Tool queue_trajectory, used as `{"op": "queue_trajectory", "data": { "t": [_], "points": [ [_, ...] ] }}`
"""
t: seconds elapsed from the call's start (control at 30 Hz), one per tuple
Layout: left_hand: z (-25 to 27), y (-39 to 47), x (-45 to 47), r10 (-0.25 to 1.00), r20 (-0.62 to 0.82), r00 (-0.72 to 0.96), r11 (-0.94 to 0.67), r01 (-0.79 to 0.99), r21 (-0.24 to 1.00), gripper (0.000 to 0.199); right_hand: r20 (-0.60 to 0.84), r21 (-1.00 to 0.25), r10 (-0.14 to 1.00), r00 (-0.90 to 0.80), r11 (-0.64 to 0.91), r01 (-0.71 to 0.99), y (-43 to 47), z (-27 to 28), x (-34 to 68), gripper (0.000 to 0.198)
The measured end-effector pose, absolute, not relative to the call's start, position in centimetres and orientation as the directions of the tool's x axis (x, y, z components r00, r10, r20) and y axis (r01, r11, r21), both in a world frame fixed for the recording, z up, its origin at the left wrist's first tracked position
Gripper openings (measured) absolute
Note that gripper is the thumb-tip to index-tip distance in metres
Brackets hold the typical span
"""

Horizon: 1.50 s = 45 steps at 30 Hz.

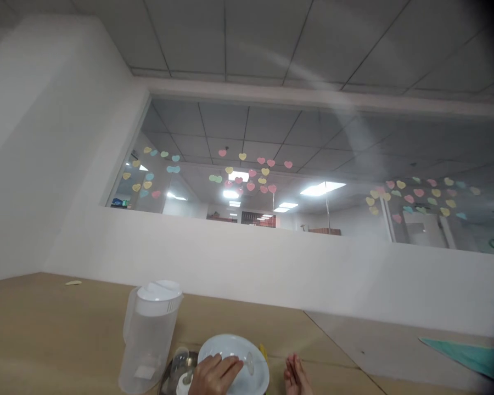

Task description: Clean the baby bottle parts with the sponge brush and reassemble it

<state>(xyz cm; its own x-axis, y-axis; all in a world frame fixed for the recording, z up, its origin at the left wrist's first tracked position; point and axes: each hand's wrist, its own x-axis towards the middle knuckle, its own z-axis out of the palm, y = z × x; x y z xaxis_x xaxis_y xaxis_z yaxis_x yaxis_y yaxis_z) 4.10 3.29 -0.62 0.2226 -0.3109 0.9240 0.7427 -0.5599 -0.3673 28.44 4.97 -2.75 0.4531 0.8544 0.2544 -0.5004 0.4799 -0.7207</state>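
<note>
My left hand (216, 376) reaches over the white bowl (206, 346) at the bottom of the view, its thumb and fingers pinched together. At the fingertips is a small clear piece (250, 363), held above the inside of the bowl; its exact kind is too blurred to make out. My right hand (297, 377) rests in the air to the right of the bowl, fingers loosely curved and nothing visible in them. Left of the bowl stand a clear, rounded container (180, 359) and a white-topped item (184, 383), partly hidden by my left hand, on a dark metal tray (164, 384).
A translucent white pitcher (152, 334) with a lid stands left of the tray. Something yellow (264, 352) shows behind the bowl. On the brown table (57, 329) lie a small pale scrap (73, 282) and, far right, a teal cloth (469, 354). A wall with a window (239, 137) rises behind.
</note>
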Motion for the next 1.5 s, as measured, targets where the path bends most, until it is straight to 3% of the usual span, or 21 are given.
{"op": "queue_trajectory", "data": {
  "t": [0.2,0.33,0.43,0.83,0.97,1.23,1.5],
  "points": [
    [-0.6,1.7,2.2,0.023,0.928,0.371,-0.623,0.732,-0.277,0.034,0.171,-0.622,0.825,0.538,0.514,-0.590,2.7,-1.2,26.4,0.033],
    [-0.4,1.9,1.5,0.250,0.940,0.231,-0.643,0.766,-0.017,0.033,0.118,-0.604,0.784,0.610,0.544,-0.582,2.7,-1.3,27.2,0.029],
    [-0.3,2.1,1.3,0.351,0.927,0.133,-0.617,0.777,0.122,0.033,0.096,-0.625,0.786,0.611,0.525,-0.577,3.0,-1.6,27.3,0.025],
    [0.6,2.4,2.1,0.538,0.843,0.023,-0.728,0.517,0.450,0.019,0.048,-0.634,0.819,0.572,0.467,-0.616,3.7,-1.6,25.6,0.021],
    [0.1,2.9,2.3,0.554,0.831,0.046,-0.764,0.424,0.486,0.019,0.050,-0.645,0.821,0.569,0.461,-0.609,3.8,-1.4,25.4,0.021],
    [-0.7,3.0,2.3,0.706,0.677,0.207,-0.629,0.622,0.467,0.026,0.134,-0.715,0.865,0.483,0.422,-0.558,3.7,-0.7,23.3,0.023],
    [-0.3,3.3,1.8,0.800,0.577,0.165,-0.506,0.703,0.499,0.027,0.243,-0.799,0.859,0.450,0.441,-0.409,3.4,-0.3,21.7,0.032]
  ]
}}
